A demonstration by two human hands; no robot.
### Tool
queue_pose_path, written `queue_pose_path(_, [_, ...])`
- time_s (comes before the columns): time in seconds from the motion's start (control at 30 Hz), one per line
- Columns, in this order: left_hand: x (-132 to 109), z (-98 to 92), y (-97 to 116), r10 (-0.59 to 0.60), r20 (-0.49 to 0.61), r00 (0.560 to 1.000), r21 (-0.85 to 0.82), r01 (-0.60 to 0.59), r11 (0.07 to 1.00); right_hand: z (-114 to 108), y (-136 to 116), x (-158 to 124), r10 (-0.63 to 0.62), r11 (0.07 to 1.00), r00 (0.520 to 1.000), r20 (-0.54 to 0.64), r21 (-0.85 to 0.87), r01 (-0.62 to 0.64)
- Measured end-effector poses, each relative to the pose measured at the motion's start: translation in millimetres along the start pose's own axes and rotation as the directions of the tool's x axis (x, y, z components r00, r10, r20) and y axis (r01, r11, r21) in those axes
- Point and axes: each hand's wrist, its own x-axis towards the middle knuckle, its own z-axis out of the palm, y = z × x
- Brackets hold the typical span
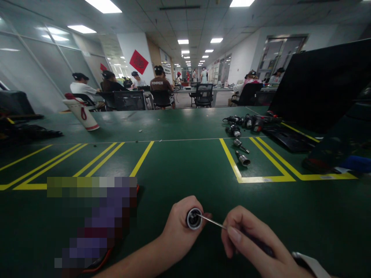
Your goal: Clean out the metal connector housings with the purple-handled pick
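- The cup (82, 113) stood well ahead and left of the left hand (183, 226), short of the green table's (176, 164) far edge.
- Nearer, a pixelated thing (101, 224) with an orange edge lay left of that hand, apart from it, a stretch of table between them.
- The left hand was curled round the tube (189, 224), whose open rim faced the camera.
- The screwdriver (213, 221) bridged the gap between the hands, its tip at the tube's mouth; its depth could not be told.
- The right hand (246, 239) gripped the screwdriver, fingers drawn narrow about it.
- Metal parts (244, 158) lay well ahead of the right hand, the nearest within yellow tape (228, 156).
- The monitor (321, 85) bounded the room ahead and right of that hand.
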Motion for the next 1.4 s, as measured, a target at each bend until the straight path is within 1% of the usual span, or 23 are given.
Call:
queue_pose_path(0.13, [-1,1.2,0,-0.014,-0.015,1.000,0.097,0.015,0.995,-2,-2,-6,-0.051,0.994,0.999,0.011,-0.100,0.052])
queue_pose_path(0.3, [-1,1.7,-1,0.021,-0.009,1.000,0.222,-0.019,0.975,-3,-8,-6,-0.134,0.955,0.991,-0.006,-0.267,0.128])
queue_pose_path(0.37, [-1,2.0,-1,0.024,-0.009,1.000,0.234,-0.021,0.972,-3,-11,-5,-0.151,0.939,0.988,0.007,-0.310,0.146])
queue_pose_path(0.47, [-1,2.3,-1,0.016,-0.027,1.000,0.190,-0.010,0.982,-2,-14,-5,-0.130,0.940,0.991,0.021,-0.317,0.129])
queue_pose_path(0.53, [-1,1.8,0,0.006,-0.044,0.999,0.126,0.000,0.992,-1,-16,-6,-0.129,0.944,0.991,0.028,-0.303,0.132])
queue_pose_path(0.6, [-1,0.3,1,-0.008,-0.055,0.998,0.027,0.009,1.000,-3,-20,-8,-0.119,0.952,0.993,0.002,-0.284,0.114])
queue_pose_path(0.7, [-1,-2.9,1,-0.020,-0.044,0.999,-0.195,0.011,0.981,-9,-27,-11,-0.110,0.968,0.993,-0.039,-0.230,0.099])
queue_pose_path(0.77, [0,-4.6,0,-0.030,-0.022,0.999,-0.359,0.020,0.933,-14,-31,-12,-0.133,0.974,0.989,-0.059,-0.191,0.119])
queue_pose_path(0.87, [0,-4.6,-3,-0.047,0.032,0.998,-0.562,0.057,0.825,-18,-33,-15,-0.174,0.980,0.978,-0.117,-0.118,0.160])
queue_pose_path(0.93, [-1,-3.2,-4,-0.056,0.076,0.996,-0.671,0.093,0.736,-18,-32,-15,-0.179,0.983,0.972,-0.153,-0.066,0.170])
queue_pose_path(0.97, [-2,-2.4,-4,-0.053,0.095,0.994,-0.698,0.105,0.709,-17,-31,-15,-0.171,0.985,0.971,-0.165,-0.043,0.167])
queue_pose_path(1.0, [-3,-1.7,-3,-0.050,0.106,0.993,-0.698,0.110,0.707,-16,-30,-15,-0.161,0.987,0.972,-0.172,-0.024,0.159])
queue_pose_path(1.03, [-3,-1.1,-1,-0.050,0.105,0.993,-0.669,0.107,0.735,-16,-29,-15,-0.152,0.988,0.973,-0.174,-0.007,0.154])
queue_pose_path(1.1, [-4,-0.6,2,-0.059,0.077,0.995,-0.547,0.092,0.832,-15,-28,-14,-0.147,0.989,0.976,-0.163,0.007,0.150])
queue_pose_path(1.17, [-4,-0.9,5,-0.096,0.047,0.994,-0.431,0.107,0.896,-16,-28,-12,-0.151,0.988,0.979,-0.140,-0.009,0.151])
queue_pose_path(1.27, [-2,-1.5,6,-0.134,0.047,0.990,-0.373,0.142,0.917,-18,-29,-11,-0.153,0.986,0.983,-0.100,-0.079,0.145])
queue_pose_path(1.4, [-2,-0.7,4,-0.099,0.054,0.994,-0.349,0.111,0.931,-19,-32,-9,-0.187,0.955,0.979,-0.086,-0.248,0.160])
